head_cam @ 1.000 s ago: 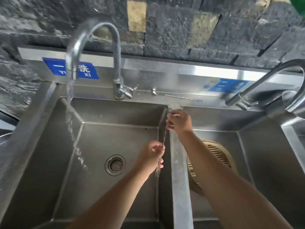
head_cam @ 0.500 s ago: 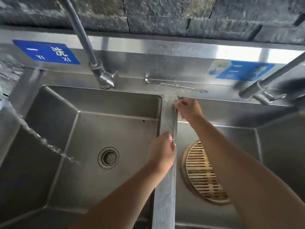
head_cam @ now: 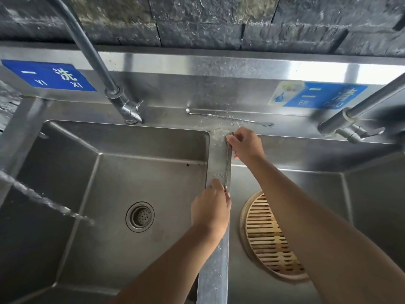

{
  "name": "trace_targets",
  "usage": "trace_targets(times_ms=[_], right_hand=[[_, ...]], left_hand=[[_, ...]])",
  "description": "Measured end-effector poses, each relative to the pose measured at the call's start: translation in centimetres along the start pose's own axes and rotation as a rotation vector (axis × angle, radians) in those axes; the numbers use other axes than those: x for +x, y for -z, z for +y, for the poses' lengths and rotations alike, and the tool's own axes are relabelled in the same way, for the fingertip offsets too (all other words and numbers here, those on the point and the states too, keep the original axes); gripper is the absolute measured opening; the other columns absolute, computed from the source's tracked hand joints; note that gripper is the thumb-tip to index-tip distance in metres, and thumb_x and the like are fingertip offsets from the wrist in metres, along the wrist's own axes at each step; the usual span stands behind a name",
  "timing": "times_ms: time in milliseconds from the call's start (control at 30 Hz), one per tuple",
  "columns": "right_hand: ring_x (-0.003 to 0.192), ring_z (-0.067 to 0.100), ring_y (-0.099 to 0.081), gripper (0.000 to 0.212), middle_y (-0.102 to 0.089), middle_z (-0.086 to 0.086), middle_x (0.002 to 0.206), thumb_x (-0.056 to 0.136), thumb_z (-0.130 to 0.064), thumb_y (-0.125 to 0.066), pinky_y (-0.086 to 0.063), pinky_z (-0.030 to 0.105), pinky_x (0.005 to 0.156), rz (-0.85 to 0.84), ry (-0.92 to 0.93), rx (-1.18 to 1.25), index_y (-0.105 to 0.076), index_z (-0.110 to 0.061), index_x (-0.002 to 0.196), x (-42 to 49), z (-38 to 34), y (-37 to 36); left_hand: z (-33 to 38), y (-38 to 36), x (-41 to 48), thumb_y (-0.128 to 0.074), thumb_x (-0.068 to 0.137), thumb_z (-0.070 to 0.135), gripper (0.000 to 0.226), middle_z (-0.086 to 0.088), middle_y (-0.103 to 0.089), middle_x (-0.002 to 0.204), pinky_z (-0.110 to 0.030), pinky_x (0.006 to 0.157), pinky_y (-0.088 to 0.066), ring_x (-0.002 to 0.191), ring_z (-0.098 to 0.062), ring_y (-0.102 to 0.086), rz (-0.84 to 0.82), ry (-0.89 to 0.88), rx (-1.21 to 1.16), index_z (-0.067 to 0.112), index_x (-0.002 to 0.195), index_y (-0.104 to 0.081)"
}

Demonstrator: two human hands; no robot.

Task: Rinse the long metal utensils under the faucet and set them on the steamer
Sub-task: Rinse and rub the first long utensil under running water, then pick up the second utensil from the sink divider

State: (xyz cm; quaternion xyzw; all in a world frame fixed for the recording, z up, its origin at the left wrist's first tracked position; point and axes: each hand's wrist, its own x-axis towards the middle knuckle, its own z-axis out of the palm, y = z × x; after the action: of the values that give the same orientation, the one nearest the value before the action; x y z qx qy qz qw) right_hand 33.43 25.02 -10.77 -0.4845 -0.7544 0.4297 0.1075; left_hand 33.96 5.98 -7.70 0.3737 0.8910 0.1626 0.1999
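A long, thin twisted metal utensil [head_cam: 226, 167] runs along the divider [head_cam: 213, 270] between the two sink basins. My right hand [head_cam: 246, 145] pinches its far end near the back ledge. My left hand [head_cam: 210, 209] grips its near end. A second long metal utensil [head_cam: 230, 117] lies across the wet back ledge, just beyond my right hand. The round bamboo steamer [head_cam: 269, 238] sits in the right basin, partly hidden under my right forearm. The left faucet [head_cam: 122, 104] is running, and its water stream [head_cam: 43, 200] falls into the left basin.
The left basin has a round drain strainer [head_cam: 139, 216] in its floor. A second faucet [head_cam: 350, 126] reaches in from the right. Blue labels are stuck on the steel backsplash, below a dark stone wall.
The utensil has moved from over the left basin, near the stream, to the divider. Both hands came right and down with it, and the view tilted downward.
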Motion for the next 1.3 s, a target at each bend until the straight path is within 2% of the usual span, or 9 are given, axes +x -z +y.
trace_targets(times_ms=[133, 467, 567, 700, 833, 967, 1100, 1167, 1300], right_hand=[[0.063, 0.027, -0.069, 0.03, -0.07, 0.013, 0.075, 0.089, -0.031, -0.061, -0.059, 0.038, 0.057, -0.008, -0.001, 0.017, -0.058, -0.002, 0.082, 0.0, 0.0, 0.1], [0.052, 0.014, -0.064, 0.023, -0.068, 0.002, 0.064, 0.087, -0.03, -0.062, -0.051, 0.022, 0.044, -0.022, 0.006, 0.108, -0.061, -0.009, 0.079, 0.1, 0.3, 0.8], [0.056, 0.019, -0.064, 0.022, -0.066, 0.0, 0.061, 0.089, -0.028, -0.059, -0.056, 0.031, 0.049, 0.021, 0.033, 0.096, -0.061, -0.01, 0.076, 0.1, 0.1, 1.3], [0.068, 0.025, -0.063, 0.02, -0.064, 0.002, 0.068, 0.089, -0.03, -0.057, -0.049, 0.033, 0.058, 0.076, 0.103, -0.026, -0.06, -0.013, 0.078, 1.1, -1.1, 2.6], [0.075, 0.023, -0.06, 0.01, -0.063, -0.003, 0.075, 0.089, -0.023, -0.055, -0.041, 0.028, 0.062, 0.007, 0.18, -0.23, -0.064, -0.021, 0.089, 2.6, -3.3, 3.3], [0.078, 0.029, -0.06, 0.02, -0.068, 0.01, 0.097, 0.09, -0.009, -0.047, -0.046, 0.031, 0.067, -0.006, 0.319, -0.534, -0.062, -0.017, 0.102, 3.9, -5.4, 2.9], [0.078, 0.033, -0.067, 0.028, -0.063, 0.008, 0.104, 0.089, -0.001, -0.055, -0.041, 0.034, 0.057, 0.012, 0.529, -0.89, -0.055, -0.014, 0.114, 4.2, -6.0, 2.5], [0.079, 0.034, -0.069, 0.028, -0.06, 0.007, 0.102, 0.088, -0.004, -0.061, -0.04, 0.035, 0.055, -0.03, 0.576, -0.997, -0.055, -0.012, 0.114, 4.4, -5.8, 2.3], [0.074, 0.033, -0.067, 0.031, -0.059, 0.008, 0.097, 0.083, -0.003, -0.066, -0.038, 0.036, 0.053, -0.041, 0.597, -1.057, -0.056, -0.011, 0.112, 4.7, -6.0, 1.8]], left_hand=[[0.0, 0.2, -0.2, -0.041, 0.1, 0.03, 0.021, -0.006, -0.067, 0.096, -0.042, 0.07, -0.054, 0.087, -0.032, -0.066, -0.007, 0.002, -0.006, 0.012, 0.103, -0.051], [-0.4, -0.2, -0.2, -0.044, 0.099, 0.036, 0.024, -0.005, -0.068, 0.09, -0.04, 0.067, -0.053, 0.082, -0.031, -0.067, 0.031, -0.022, -0.018, 0.013, 0.1, -0.052], [-0.5, -0.3, -0.2, -0.046, 0.097, 0.04, 0.027, -0.004, -0.069, 0.089, -0.04, 0.068, -0.054, 0.081, -0.031, -0.067, 0.029, -0.001, -0.043, 0.014, 0.1, -0.053], [-0.8, 0.4, 1.2, -0.049, 0.095, 0.044, 0.031, -0.002, -0.069, 0.088, -0.035, 0.07, -0.054, 0.078, -0.023, -0.067, -0.011, 0.052, -0.222, 0.014, 0.097, -0.058], [-2.0, 2.6, 5.5, -0.055, 0.096, 0.029, 0.022, -0.008, -0.067, 0.088, -0.03, 0.065, -0.04, 0.08, -0.026, -0.063, 0.07, -0.023, -0.256, 0.008, 0.096, -0.061], [-2.8, 5.1, 10.3, -0.055, 0.092, 0.017, 0.02, -0.013, -0.06, 0.106, -0.04, 0.086, -0.047, 0.099, -0.032, -0.057, 0.187, -0.171, -0.071, 0.005, 0.107, -0.06], [-4.0, 5.9, 13.1, -0.05, 0.094, 0.027, 0.052, -0.008, -0.042, 0.144, -0.042, 0.101, -0.042, 0.133, -0.027, -0.04, 0.186, -0.267, 0.214, 0.01, 0.142, -0.038], [-4.6, 5.6, 13.9, -0.046, 0.095, 0.032, 0.066, -0.005, -0.017, 0.162, -0.042, 0.11, -0.033, 0.148, -0.023, -0.017, 0.141, -0.26, 0.287, 0.013, 0.152, -0.019], [-5.9, 4.0, 14.2, -0.042, 0.097, 0.038, 0.077, 0.0, 0.009, 0.164, -0.05, 0.117, -0.02, 0.151, -0.018, 0.008, 0.054, -0.198, 0.356, 0.015, 0.155, 0.002]])
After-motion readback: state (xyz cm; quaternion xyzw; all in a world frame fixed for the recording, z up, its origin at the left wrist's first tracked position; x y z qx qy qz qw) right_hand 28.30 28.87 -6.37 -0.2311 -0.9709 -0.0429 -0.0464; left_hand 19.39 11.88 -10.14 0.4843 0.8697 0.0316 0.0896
